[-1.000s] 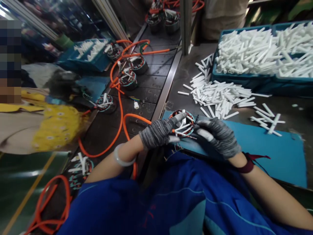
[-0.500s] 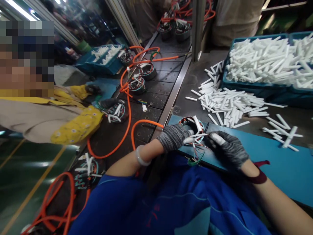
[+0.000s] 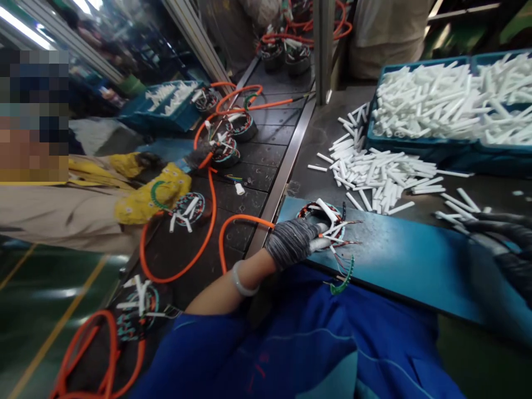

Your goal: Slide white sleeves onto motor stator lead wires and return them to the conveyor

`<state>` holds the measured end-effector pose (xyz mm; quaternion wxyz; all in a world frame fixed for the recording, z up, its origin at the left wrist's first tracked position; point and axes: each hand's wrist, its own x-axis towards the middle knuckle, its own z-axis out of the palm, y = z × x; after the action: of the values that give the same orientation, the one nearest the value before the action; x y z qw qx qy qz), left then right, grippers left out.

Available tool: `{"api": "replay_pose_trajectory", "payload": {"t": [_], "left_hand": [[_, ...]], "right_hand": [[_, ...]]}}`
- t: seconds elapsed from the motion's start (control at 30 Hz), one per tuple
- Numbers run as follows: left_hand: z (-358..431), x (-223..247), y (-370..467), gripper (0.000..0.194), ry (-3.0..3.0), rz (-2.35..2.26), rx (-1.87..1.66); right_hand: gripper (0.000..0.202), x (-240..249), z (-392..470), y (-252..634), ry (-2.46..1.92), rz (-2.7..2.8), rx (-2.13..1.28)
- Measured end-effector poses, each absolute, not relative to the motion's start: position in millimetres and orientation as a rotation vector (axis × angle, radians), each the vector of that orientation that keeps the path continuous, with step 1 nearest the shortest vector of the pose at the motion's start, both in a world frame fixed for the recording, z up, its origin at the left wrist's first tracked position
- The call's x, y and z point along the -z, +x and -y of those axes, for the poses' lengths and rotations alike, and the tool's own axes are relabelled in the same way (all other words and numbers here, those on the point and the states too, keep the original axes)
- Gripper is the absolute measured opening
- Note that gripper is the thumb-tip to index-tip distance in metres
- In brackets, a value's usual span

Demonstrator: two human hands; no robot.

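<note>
My left hand (image 3: 293, 239) grips the stator (image 3: 326, 221) on the bench (image 3: 399, 255); right hand (image 3: 505, 244), blurred, grip unclear, nears scattered white tubes (image 3: 382, 177).

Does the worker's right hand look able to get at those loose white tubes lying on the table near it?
Probably yes. The gloved right hand, blurred at the frame's right edge, hovers just beside the scattered white plastic tubes on the grey metal table, and nothing lies between them. The left hand rests on the round wound motor stator.
</note>
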<state>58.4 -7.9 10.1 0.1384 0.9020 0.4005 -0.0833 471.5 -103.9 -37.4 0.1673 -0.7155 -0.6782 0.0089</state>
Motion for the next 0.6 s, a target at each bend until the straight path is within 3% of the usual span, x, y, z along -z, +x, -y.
{"api": "replay_pose_trajectory", "payload": {"t": [0.1,0.33,0.6], "left_hand": [[10,-9,56,0.043,2.582,-1.128,0.176],[10,-8,57,0.039,2.573,-1.178,0.153],[8,-12,60,0.035,2.514,-1.202,0.13]], "right_hand": [[0.03,52,115,500,-1.975,2.068,0.059],[0.036,54,115,486,-2.004,2.148,0.027],[0.046,29,105,446,-2.249,1.351,-0.057]]}}
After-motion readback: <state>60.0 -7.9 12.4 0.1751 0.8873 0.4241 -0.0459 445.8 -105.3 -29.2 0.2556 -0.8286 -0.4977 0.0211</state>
